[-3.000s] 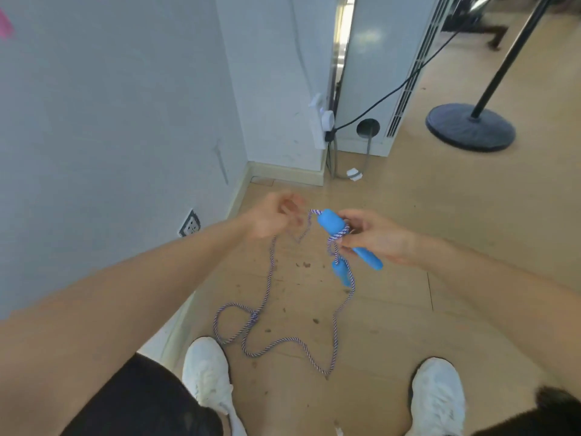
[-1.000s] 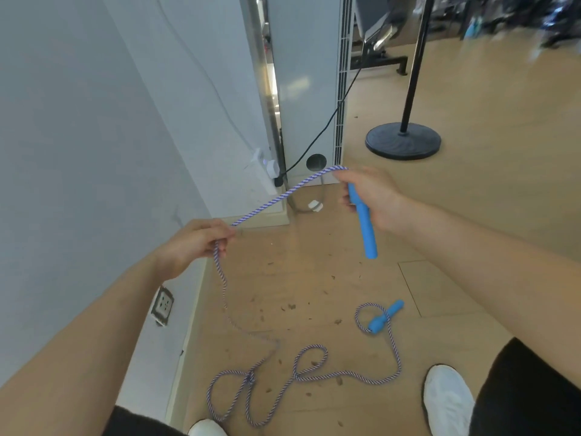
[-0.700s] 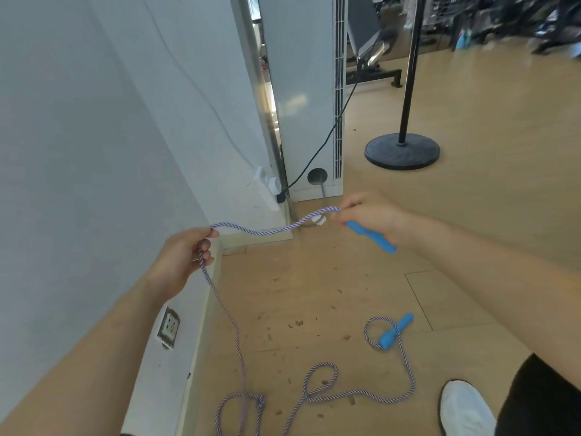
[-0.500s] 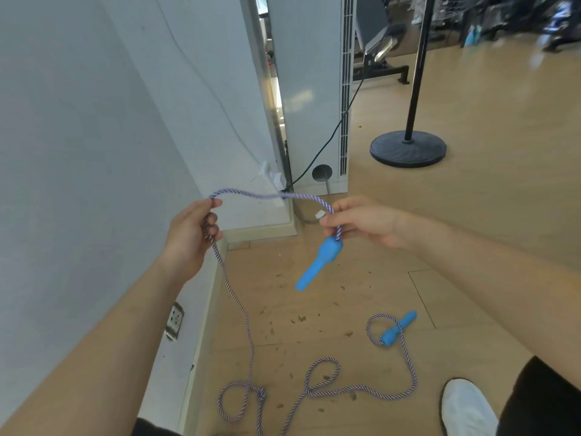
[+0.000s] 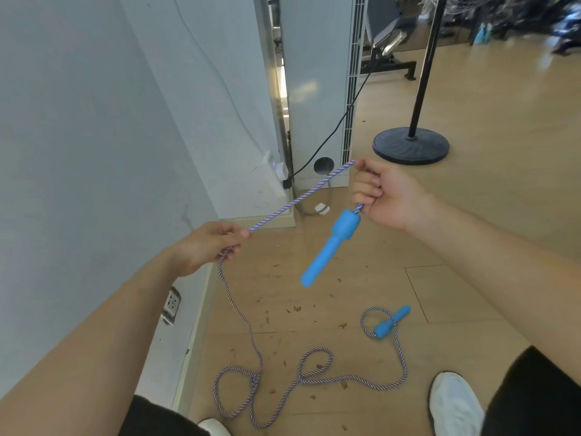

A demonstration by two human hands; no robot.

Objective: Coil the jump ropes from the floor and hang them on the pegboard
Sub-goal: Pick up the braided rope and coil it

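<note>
Nearest the camera, by a white shoe [image 5: 456, 404], most of the jump rope [image 5: 301, 378] lies slack on the wooden floor [image 5: 471, 215] in loose, crossing loops, and one blue handle [image 5: 391, 323] rests there inside a small loop of its own cord. From that tangle one strand climbs to the left hand [image 5: 206, 247], which pinches it between thumb and curled fingers. A straight, taut span [image 5: 301, 196] runs up and across to the right hand [image 5: 388, 196], clenched round the cord just above the other blue handle [image 5: 327, 250], which dangles free at a slant below the fist. The braided cord looks light, soft and limp, so it should fold into coils readily but will likely kink or snag where the floor loops cross; the rigid handles are the only firm ends. The best hold is probably the cord close to the handle as an anchor, with the free hand sliding along to feed even loops. Beyond the hands stand a white tower unit [image 5: 314, 73] with a black cable [image 5: 330, 133], and a round black stand base [image 5: 410, 145]; no pegboard is in view
</note>
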